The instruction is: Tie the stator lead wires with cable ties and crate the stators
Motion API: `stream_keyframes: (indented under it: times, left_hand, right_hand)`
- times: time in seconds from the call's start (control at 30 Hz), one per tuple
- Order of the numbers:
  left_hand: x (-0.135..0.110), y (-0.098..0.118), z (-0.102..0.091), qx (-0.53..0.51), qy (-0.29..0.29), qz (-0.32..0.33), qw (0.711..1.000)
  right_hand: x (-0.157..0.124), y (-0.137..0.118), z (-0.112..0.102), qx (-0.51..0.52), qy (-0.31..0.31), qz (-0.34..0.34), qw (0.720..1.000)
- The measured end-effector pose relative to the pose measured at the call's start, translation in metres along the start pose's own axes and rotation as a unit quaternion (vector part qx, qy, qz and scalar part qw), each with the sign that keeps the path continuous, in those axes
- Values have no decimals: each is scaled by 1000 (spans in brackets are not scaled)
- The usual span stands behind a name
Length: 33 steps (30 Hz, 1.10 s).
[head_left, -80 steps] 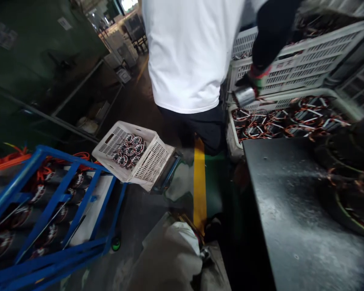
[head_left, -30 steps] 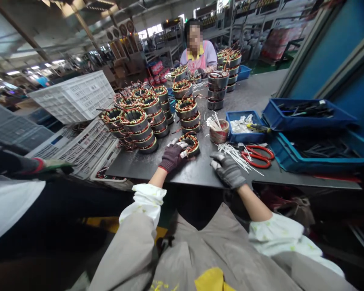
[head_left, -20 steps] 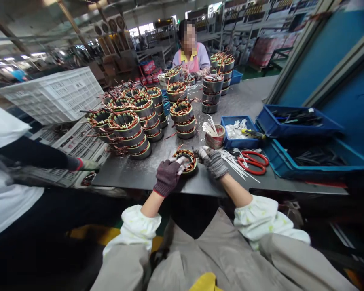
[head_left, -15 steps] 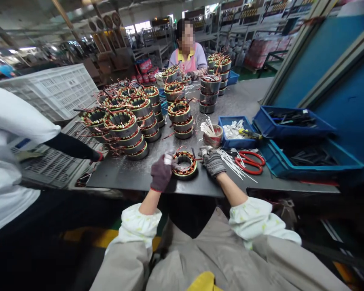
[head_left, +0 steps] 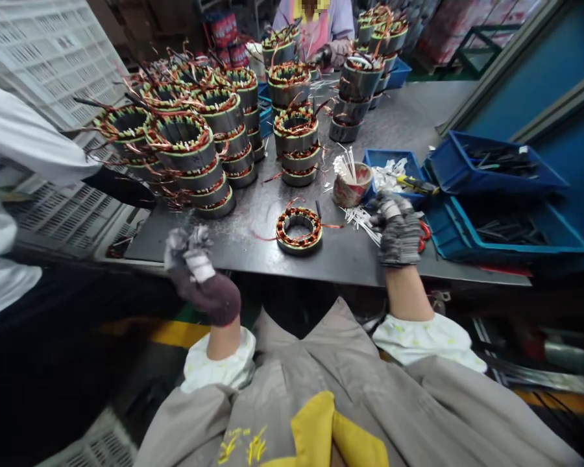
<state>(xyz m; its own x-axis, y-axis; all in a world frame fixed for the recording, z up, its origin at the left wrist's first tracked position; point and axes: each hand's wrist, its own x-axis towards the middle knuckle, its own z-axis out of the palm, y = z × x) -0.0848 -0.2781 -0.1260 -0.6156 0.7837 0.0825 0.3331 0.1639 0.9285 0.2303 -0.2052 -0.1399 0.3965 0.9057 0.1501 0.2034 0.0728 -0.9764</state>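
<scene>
A copper-wound stator ring [head_left: 299, 228] lies flat near the table's front edge, touched by neither hand. My left hand [head_left: 199, 275], in a dark glove with pale wrappings on the fingers, is left of it at the edge. Its fingers are loosely bent and apart, with nothing visible in them. Over on the right, my right hand [head_left: 399, 230], in a grey striped glove, is above red-handled scissors [head_left: 424, 235], which it mostly covers. Its fingertips are hidden, so I cannot tell whether it grips them. Loose white cable ties [head_left: 363, 222] lie beside that hand.
Stacked stators [head_left: 189, 162] stand at left, with another stack [head_left: 296, 146] behind the ring. A round tub [head_left: 353, 185] holds white ties. Blue bins [head_left: 509, 227] are at right. A co-worker's sleeve [head_left: 34, 136] reaches in from the left; another person [head_left: 316, 29] sits opposite.
Both hands have come away from the stator ring: my left hand leftward, my right hand rightward over the scissors. The ring stays on the table. My view has tilted down.
</scene>
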Motion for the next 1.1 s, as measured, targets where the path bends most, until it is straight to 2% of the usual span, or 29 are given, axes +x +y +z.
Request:
stream_keyframes:
  times: [0.03,0.07,0.1,0.13,0.17,0.2,0.23,0.27,0.3,0.33,0.43,0.5,0.57,0.6,0.67,0.77,0.83,0.87,0.9,0.97,1.03,1.1]
  left_hand:
    - [-13,-2,-3,7,19,74,997]
    - [-25,-4,-4,4,11,179,984]
    - [-33,-4,-1,11,-25,300,953]
    - [-38,-4,3,36,-82,412,907]
    - [-37,-3,11,71,-145,491,856]
    - [-32,-3,20,107,-195,527,820]
    - [-24,-2,30,140,-223,533,804]
    - [-14,-2,40,167,-231,519,806]
    - [-4,-3,49,187,-233,499,814]
    - [5,-5,55,200,-234,479,822]
    - [20,-15,62,189,-248,443,840]
    - [22,-21,61,146,-264,424,854]
    - [21,-25,59,107,-274,403,867]
    - [21,-26,59,98,-274,396,871]
    - [22,-24,58,112,-272,399,869]
    - [23,-16,55,184,-288,436,833]
    - [22,-9,52,241,-294,458,803]
    - [21,-6,50,263,-291,466,793]
    - [21,-3,49,280,-286,474,784]
    - [21,1,48,293,-273,489,775]
    - [23,3,49,293,-264,500,771]
    - [26,4,52,289,-259,503,772]
  right_hand:
    - [-5,-11,-4,-44,-13,-59,997]
    - [-10,-23,-4,-96,-64,-122,986]
    - [-14,-35,0,-159,-146,-188,958]
    - [-17,-45,8,-231,-234,-246,912]
    - [-17,-53,18,-301,-314,-287,854]
    - [-16,-59,30,-359,-377,-307,797]
    - [-13,-62,41,-400,-424,-315,749]
    - [-9,-63,52,-424,-458,-317,714]
    - [-3,-63,60,-431,-484,-312,695]
    - [3,-63,67,-424,-506,-302,688]
    - [19,-62,78,-389,-543,-222,710]
    - [24,-65,83,-388,-553,-147,723]
    - [22,-67,86,-387,-559,-103,726]
    - [19,-67,87,-383,-561,-108,726]
    - [6,-63,85,-367,-545,-174,734]
    - [-16,-47,72,-335,-467,-320,753]
    - [-22,-33,58,-331,-401,-363,773]
    - [-22,-26,50,-346,-359,-357,790]
    - [-21,-20,43,-372,-312,-334,808]
    - [-15,-12,27,-434,-242,-247,832]
    - [-10,-6,14,-434,-254,-146,852]
    - [-10,-2,5,-338,-308,-78,886]
